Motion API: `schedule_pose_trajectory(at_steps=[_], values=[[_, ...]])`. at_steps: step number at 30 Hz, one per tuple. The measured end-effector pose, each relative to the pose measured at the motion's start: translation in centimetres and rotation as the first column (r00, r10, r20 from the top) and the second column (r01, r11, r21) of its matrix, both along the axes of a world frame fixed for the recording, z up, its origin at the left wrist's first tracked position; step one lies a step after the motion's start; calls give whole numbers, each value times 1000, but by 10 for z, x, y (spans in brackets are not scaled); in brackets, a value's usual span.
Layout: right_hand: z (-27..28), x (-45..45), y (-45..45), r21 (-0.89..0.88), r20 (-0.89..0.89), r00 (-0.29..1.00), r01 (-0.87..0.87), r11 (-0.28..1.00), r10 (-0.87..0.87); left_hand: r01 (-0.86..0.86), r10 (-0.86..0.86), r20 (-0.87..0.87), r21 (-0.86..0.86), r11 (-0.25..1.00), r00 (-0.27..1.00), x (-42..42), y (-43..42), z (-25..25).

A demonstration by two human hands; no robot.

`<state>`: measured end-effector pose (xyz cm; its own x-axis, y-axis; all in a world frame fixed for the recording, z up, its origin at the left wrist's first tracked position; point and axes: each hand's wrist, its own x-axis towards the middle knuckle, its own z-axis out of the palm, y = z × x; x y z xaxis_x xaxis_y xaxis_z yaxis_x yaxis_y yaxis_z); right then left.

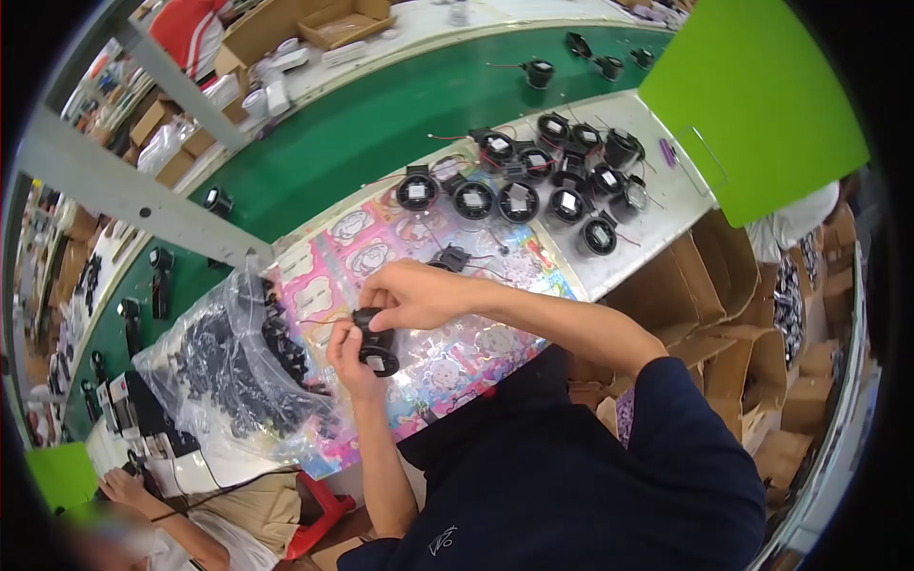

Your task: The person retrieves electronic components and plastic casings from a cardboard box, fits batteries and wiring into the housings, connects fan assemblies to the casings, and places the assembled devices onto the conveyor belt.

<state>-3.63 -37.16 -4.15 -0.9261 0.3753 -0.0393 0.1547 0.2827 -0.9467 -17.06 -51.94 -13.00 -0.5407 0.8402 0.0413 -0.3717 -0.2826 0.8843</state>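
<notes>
Over the colourful printed sheet (457, 366), both my hands are closed on one black cylindrical unit (379, 360) with a pale square on its round end. My left hand (352, 366) grips its side, fingers wrapped round it. From above, my right hand (414, 297) pinches its upper part; what lies right under those fingertips is hidden. A thin red wire runs out to the left near the fingers. Just beyond my right hand, another black unit (452, 259) lies partly covered by it. To the left sits a clear plastic bag (243, 352) of small black parts.
Several similar black round units (519, 202) with wires stand at the table's far right. Behind runs a green conveyor belt (381, 124) carrying more units. A metal post (143, 205) rises at left, a green panel (762, 105) at right. Another person's hand (124, 487) works lower left.
</notes>
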Motion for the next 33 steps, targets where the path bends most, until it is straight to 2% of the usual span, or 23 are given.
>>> schedule_pose_trajectory(at_steps=[4,7,8,9,11,12,14,16,17,20,23,25,27,29,31,32,33], values=[[2,-7,-5,-9,22,999,46,999,-45,-20,21,39,-24,1000,999,-1,1,8],[4,-5,-13,90,-44,992,125,988,-121,-106,109,29,-67,992,994,4,3,10],[4,-3,-19,121,-19,986,165,979,-164,-93,92,-18,-72,993,996,2,4,9],[1,5,-28,218,-148,956,280,935,-252,-83,78,-65,-74,994,995,-1,7,7],[-6,23,-48,358,-420,837,508,783,-351,-138,135,-51,-64,988,990,1,19,12],[-3,39,-55,333,-460,804,550,766,-377,-181,178,-48,-73,981,983,5,28,24],[0,77,-75,358,-437,738,667,653,-514,-240,232,-79,-105,965,969,-8,40,19],[-15,116,-99,134,-319,667,735,665,-673,-183,162,-115,-205,961,980,-13,63,35],[-27,134,-111,104,-276,623,776,622,-732,-161,130,-132,-255,954,983,-14,77,41],[-57,183,-142,-25,-66,504,862,507,-861,-126,-13,-400,-318,940,916,-35,123,16],[-81,220,-163,-22,-30,381,924,381,-924,-124,-250,-564,-541,832,787,-30,147,29],[-95,243,-172,17,-13,335,942,334,-942,-264,-73,-772,-303,916,631,-50,150,10],[-110,264,-181,24,7,263,965,263,-965,-413,287,-808,61,909,514,-22,139,30],[-120,284,-186,-4,104,219,976,220,-970,-518,397,-825,153,842,402,40,116,72],[-142,296,-181,-13,140,206,978,207,-968,-352,443,-832,326,877,333,104,107,74],[-149,304,-174,-39,125,189,982,186,-974,-77,349,-891,342,937,291,138,104,71],[-155,313,-164,-36,95,171,985,168,-981,203,260,-940,305,930,220,171,103,68]])
